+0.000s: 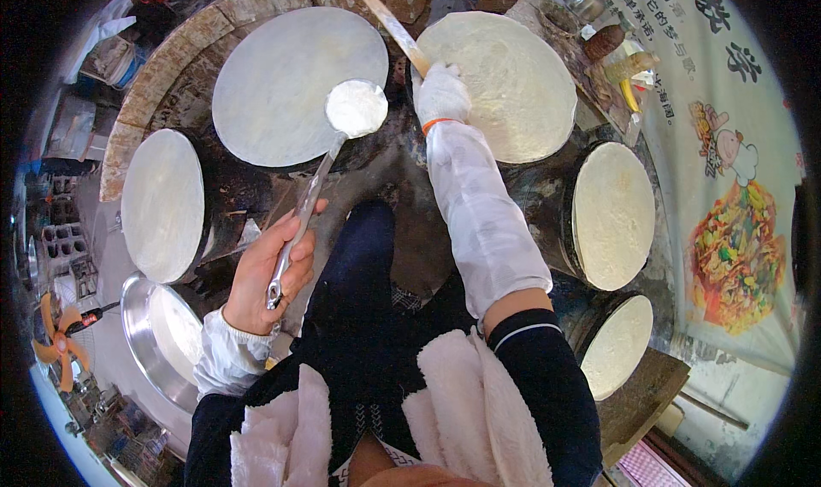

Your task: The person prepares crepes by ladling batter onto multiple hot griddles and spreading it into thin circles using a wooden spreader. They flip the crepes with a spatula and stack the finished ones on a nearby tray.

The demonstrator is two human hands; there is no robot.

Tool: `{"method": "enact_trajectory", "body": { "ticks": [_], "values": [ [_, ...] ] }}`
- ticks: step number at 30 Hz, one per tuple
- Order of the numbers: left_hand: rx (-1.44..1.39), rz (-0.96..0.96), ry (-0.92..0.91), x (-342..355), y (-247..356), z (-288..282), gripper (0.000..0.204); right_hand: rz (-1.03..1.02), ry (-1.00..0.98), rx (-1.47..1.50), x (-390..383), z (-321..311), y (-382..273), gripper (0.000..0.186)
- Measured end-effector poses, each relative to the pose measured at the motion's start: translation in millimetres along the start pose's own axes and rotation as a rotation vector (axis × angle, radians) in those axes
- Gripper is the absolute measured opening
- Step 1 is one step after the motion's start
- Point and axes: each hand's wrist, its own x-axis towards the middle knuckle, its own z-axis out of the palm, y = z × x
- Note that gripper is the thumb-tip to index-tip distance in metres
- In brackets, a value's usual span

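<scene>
My left hand (pixel 272 265), bare, is closed round the handle of a metal ladle (pixel 318 172). White batter (pixel 357 109) fills the ladle's bowl, which hangs over the near right edge of a large round griddle covered with a thin pale pancake (pixel 299 85). My right hand (pixel 442 94), in a white glove, grips a long flat wooden spatula (pixel 389 27) at the left edge of another pancake (pixel 513 85); the spatula's grip end is hidden in the glove. White sleeve covers are on both forearms. Beside my left wrist stands a metal basin (pixel 137 320) of white batter.
More round griddles bear pale sheets: one at the left (pixel 162 205), one at the right (pixel 613 216), one at the lower right (pixel 617 348). A worn curved ledge (pixel 184 51) borders the far side. Jars (pixel 604 42) stand at the far right. An orange fan (pixel 60 342) is at the left.
</scene>
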Motion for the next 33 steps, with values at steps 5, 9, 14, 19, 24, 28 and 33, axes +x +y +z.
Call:
{"method": "enact_trajectory", "body": {
  "ticks": [5, 9, 14, 19, 24, 28, 33],
  "values": [
    [-0.002, -0.015, -0.004, 4.7, 2.0, 1.9, 0.039, -0.145, -0.025, -0.048, 13.8, -2.6, 2.7, 0.025],
    [0.016, -0.009, -0.021, 5.9, -0.7, -1.0, 0.039, -0.073, 0.028, 0.177, 23.1, -24.0, 30.4, 0.037],
    [0.054, -0.064, -0.051, 7.2, -4.8, 8.2, 0.038, 0.145, 0.504, 0.570, -4.5, -105.1, 118.4, 0.033],
    [0.123, -0.114, -0.093, 13.6, -14.1, 25.3, 0.038, 0.317, 0.829, 1.293, -103.3, -208.5, 253.4, 0.021],
    [0.205, -0.201, -0.195, 11.2, -13.3, 0.6, 0.043, 0.550, 1.056, 1.313, -281.7, -247.1, 321.2, 0.019],
    [0.194, -0.320, -0.354, 19.3, -21.2, -15.5, 0.043, 0.819, 1.065, 0.934, -442.7, -273.0, 363.2, 0.022],
    [0.188, -0.544, -0.525, 31.4, -17.8, -26.2, 0.048, 1.067, 1.041, 0.476, -681.2, -329.4, 308.6, 0.028]
  ]
}}
